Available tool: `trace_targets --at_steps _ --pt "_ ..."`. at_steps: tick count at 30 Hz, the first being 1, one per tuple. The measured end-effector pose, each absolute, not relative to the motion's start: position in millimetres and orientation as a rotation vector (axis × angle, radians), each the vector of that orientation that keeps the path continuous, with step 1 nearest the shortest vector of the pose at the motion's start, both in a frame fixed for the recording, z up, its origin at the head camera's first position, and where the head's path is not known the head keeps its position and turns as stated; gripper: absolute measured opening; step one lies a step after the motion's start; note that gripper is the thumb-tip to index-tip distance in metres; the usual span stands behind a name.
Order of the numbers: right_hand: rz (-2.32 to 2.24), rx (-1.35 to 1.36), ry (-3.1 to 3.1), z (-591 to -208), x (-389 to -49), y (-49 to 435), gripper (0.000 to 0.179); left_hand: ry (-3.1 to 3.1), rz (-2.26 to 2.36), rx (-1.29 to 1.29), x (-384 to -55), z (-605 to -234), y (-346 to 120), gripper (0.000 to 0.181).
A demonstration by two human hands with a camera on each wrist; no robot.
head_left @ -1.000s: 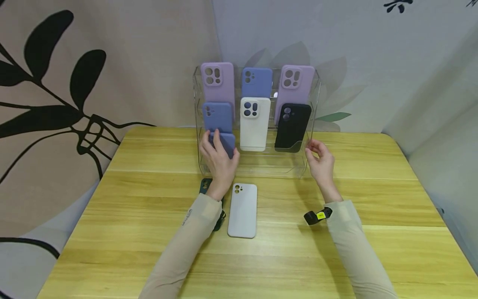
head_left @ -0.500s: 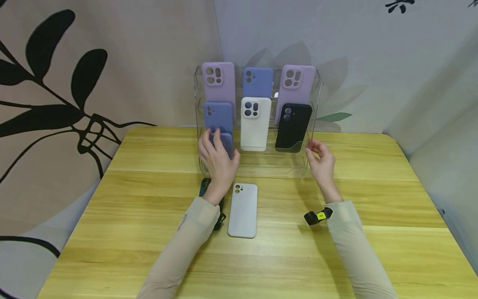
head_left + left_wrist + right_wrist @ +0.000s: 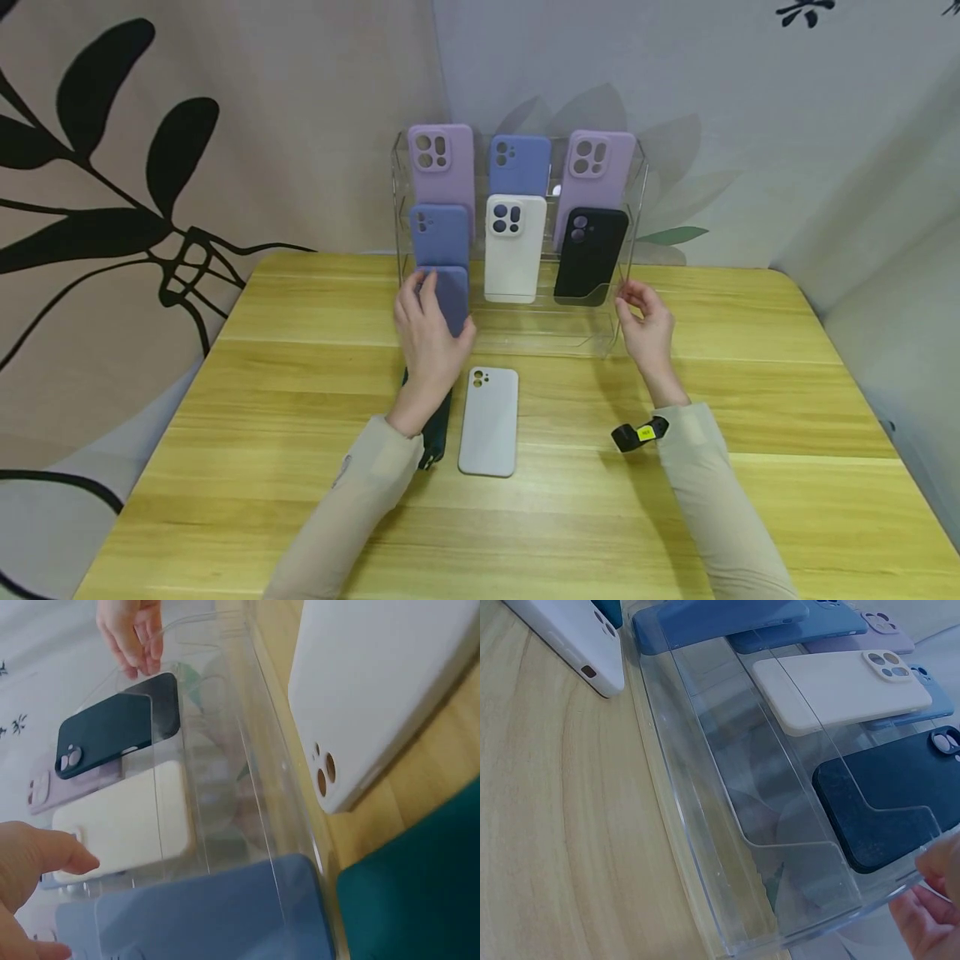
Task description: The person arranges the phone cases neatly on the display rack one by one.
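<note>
My left hand [image 3: 431, 346] is beside a blue phone case [image 3: 452, 304] in the lowest tier of a clear acrylic display stand [image 3: 540, 343]. In the left wrist view the thumb and fingers are spread, apart from that blue case [image 3: 217, 911]; the fingertips are partly out of frame. My right hand [image 3: 647, 333] pinches the stand's right side edge, near a black phone case [image 3: 591, 254]. The right wrist view shows its fingers at the clear edge. A white phone case [image 3: 528, 250] and another blue phone case [image 3: 440, 236] stand in the middle tier.
Two purple phone cases, left [image 3: 453, 179] and right [image 3: 611, 187], flank a blue one [image 3: 519, 167] in the top tier. On the wooden table [image 3: 570, 533], a light grey-white case [image 3: 487, 423] lies beside a dark green case [image 3: 437, 429], partly under my left wrist.
The blue case in the lowest tier has straightened and shifted slightly left. My left hand has let go of it and drawn back down and left. My right hand stays at the stand's edge.
</note>
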State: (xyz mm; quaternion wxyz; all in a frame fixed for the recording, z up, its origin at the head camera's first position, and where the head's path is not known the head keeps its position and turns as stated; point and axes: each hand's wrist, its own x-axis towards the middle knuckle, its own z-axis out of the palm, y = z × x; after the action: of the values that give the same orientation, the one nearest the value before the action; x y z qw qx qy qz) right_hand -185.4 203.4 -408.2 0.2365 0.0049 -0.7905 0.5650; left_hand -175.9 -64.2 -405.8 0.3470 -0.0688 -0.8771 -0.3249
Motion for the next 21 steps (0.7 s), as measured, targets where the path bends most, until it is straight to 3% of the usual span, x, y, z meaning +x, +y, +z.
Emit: trace_targets --at_steps 21 --pt "1.565 -0.001 -2.168 -409 -185 203 0.024 -2.574 -0.862 -0.136 -149 -417 -96 0.073"
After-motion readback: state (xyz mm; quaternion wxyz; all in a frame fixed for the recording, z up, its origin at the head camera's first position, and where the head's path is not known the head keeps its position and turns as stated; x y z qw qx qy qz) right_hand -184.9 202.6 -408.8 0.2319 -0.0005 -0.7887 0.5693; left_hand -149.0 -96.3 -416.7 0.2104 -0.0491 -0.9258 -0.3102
